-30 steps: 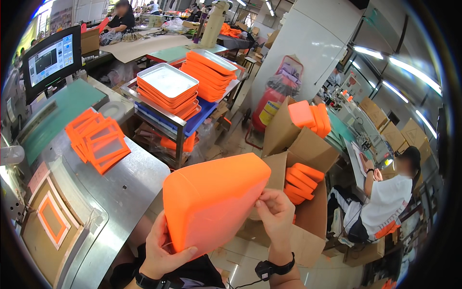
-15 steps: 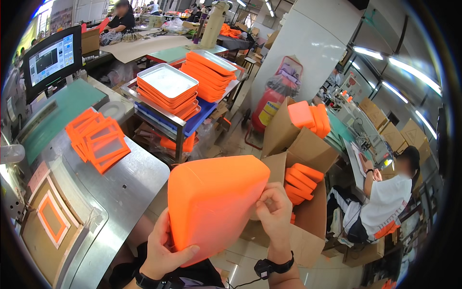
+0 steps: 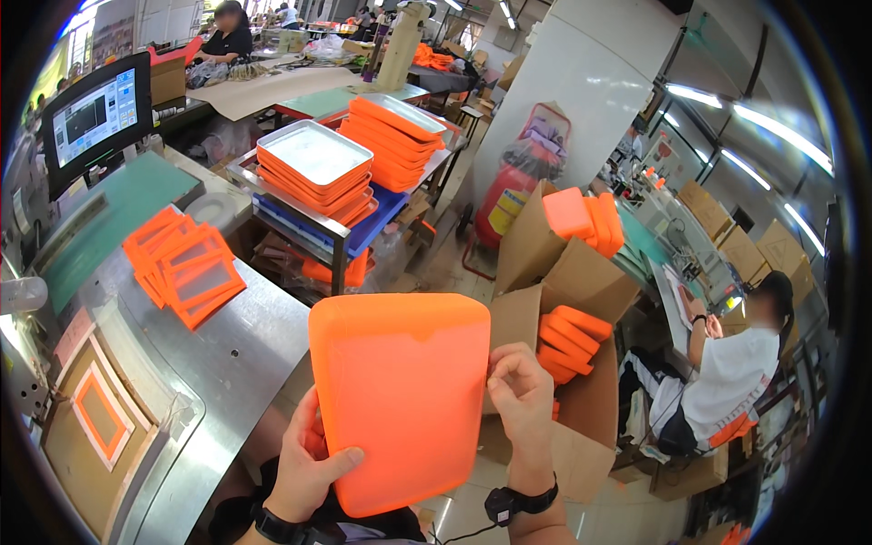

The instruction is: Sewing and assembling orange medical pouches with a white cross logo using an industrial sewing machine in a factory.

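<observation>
Upright in front of me is an orange soft rounded rectangular case (image 3: pixel 401 391), its broad flat face toward the camera. My left hand (image 3: pixel 311 454) grips its lower left side, thumb across the front and fingers partly hidden behind. My right hand (image 3: pixel 516 392) is closed in a pinch at the case's right edge; I cannot make out what is between the fingertips. Behind the case and to the right, an open cardboard box (image 3: pixel 581 440) holds several similar orange cases (image 3: pixel 570 336).
Left: metal worktop (image 3: pixel 227 354) with orange frames (image 3: pixel 186 263), jig (image 3: pixel 91 418), screen (image 3: pixel 95 113). Ahead: cart (image 3: pixel 336 241) of orange-rimmed trays (image 3: pixel 313 159), second box (image 3: pixel 518 236), red wheeled cylinder (image 3: pixel 509 204), white pillar (image 3: pixel 572 82). Seated co-workers: right (image 3: pixel 727 391), back left (image 3: pixel 227 45).
The held case has turned from an angled view to show its broad face more squarely, its top shifting left. My right hand has moved slightly with it, still pinched.
</observation>
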